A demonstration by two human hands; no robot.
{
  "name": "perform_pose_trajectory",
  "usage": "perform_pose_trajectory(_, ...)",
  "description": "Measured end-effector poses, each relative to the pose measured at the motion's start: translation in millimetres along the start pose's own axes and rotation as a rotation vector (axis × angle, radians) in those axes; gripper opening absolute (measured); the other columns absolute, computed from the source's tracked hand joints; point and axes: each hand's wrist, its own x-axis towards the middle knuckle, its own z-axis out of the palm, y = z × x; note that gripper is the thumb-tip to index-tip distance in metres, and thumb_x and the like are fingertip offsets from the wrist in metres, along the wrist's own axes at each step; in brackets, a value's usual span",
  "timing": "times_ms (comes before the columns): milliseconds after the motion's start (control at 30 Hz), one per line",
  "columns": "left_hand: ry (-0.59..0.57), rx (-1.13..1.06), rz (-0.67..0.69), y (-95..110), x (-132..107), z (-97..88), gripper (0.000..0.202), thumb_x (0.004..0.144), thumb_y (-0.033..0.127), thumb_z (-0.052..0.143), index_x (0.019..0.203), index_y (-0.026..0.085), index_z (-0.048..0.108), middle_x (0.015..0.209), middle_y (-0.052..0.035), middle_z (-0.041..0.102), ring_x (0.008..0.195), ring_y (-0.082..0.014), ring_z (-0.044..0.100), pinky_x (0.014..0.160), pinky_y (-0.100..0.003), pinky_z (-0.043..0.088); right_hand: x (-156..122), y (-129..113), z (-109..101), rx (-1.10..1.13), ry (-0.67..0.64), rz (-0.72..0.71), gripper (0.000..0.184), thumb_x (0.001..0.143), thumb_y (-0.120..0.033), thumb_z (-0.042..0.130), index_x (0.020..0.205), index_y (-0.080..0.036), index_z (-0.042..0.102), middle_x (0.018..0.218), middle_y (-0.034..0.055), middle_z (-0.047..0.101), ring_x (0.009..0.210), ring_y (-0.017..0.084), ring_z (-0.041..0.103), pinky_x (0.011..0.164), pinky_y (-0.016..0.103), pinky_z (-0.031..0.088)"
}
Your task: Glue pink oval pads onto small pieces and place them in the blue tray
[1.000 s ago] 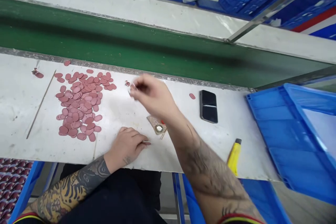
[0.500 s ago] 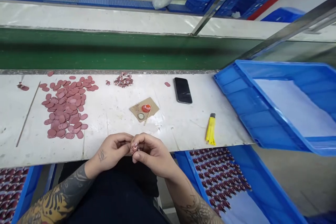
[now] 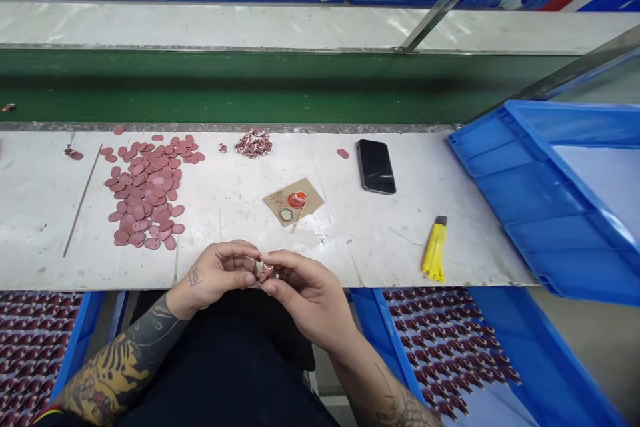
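While we pinch a small red-and-white piece [image 3: 267, 271] at bottom centre, our left hand [image 3: 215, 277] and right hand [image 3: 305, 300] are both closed on it at the fingertips. Just above lies a kraft card [image 3: 277, 200]; matching pieces [image 3: 254, 144] sit top centre, pink oval discs [image 3: 143, 193] left.

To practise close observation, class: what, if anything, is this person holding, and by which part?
A tiny reddish piece held at the fingertips of the left hand and right hand; which part is gripped is too small to tell.
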Motion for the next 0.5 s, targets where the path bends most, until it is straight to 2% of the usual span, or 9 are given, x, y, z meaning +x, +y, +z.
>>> perform_pose_trajectory(133,0.071,0.043,0.074,-4,1,7.6,0.024,0.076,0.017,0.082,0.099,0.022,0.077,0.101,-0.0034,0.065,0.088,-0.014,0.067,0.079,-0.026,0.057,0,8,3,0.145,0.011,0.017,0.026,0.087,-0.027,0.075,0.112,-0.029,0.072,0.091,0.0013,0.073,0.078,0.014,0.068,0.071,0.027,0.059)
perform_pose_trajectory(267,0.082,0.031,0.017,-1,-1,8.5,0.025,0.078,0.021,0.081,0.103,0.019,0.078,0.107,-0.0062,0.067,0.094,-0.0172,0.068,0.083,-0.028,0.058,6,11,2,0.156,-0.009,0.015,0.024,0.087,-0.027,0.074,0.111,-0.027,0.073,0.091,0.0017,0.073,0.081,0.014,0.07,0.075,0.028,0.06)
perform_pose_trajectory(500,0.176,0.037,-0.141,2,-2,1.0,0.03,0.079,0.027,0.082,0.105,0.016,0.073,0.101,-0.0092,0.075,0.097,-0.0227,0.072,0.086,-0.033,0.06,11,10,0,-0.286,-0.004,-0.103,0.035,0.09,-0.016,0.067,0.121,-0.031,0.068,0.103,0.0012,0.075,0.087,0.015,0.071,0.078,0.028,0.059)
